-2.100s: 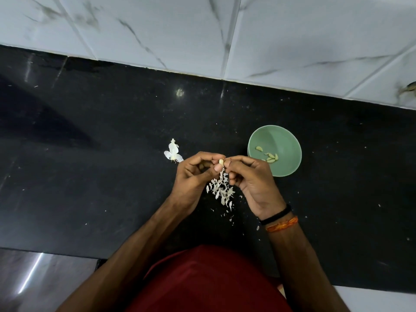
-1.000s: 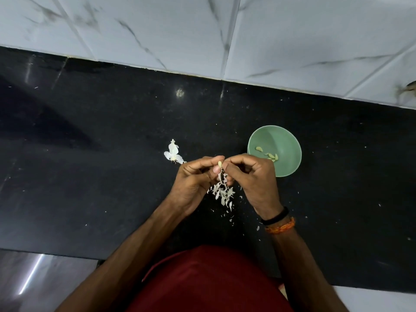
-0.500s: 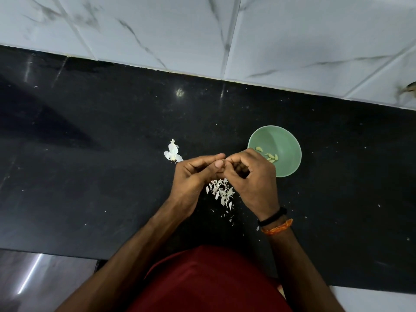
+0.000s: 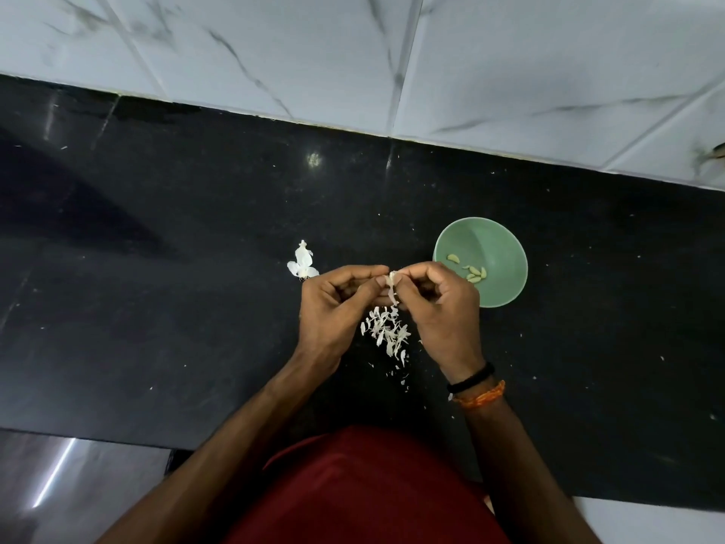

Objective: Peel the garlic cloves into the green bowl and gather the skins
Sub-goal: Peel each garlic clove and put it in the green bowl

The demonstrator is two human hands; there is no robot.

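Two hands pinch one garlic clove (image 4: pixel 392 283) over the skin pile (image 4: pixel 386 331).
Left hand (image 4: pixel 333 304) and right hand (image 4: pixel 441 308) curl fingertips around it, just beside the green bowl (image 4: pixel 506 286) holding peeled cloves (image 4: pixel 472 272).

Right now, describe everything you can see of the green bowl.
The green bowl is small, round and pale green, with a smooth matt surface that could be plastic or ceramic. It stands upright and open on the black counter, to the right of the hands. A few peeled garlic cloves lie on its inner floor. The right hand overlaps its lower left rim in the view; whether they touch cannot be told.
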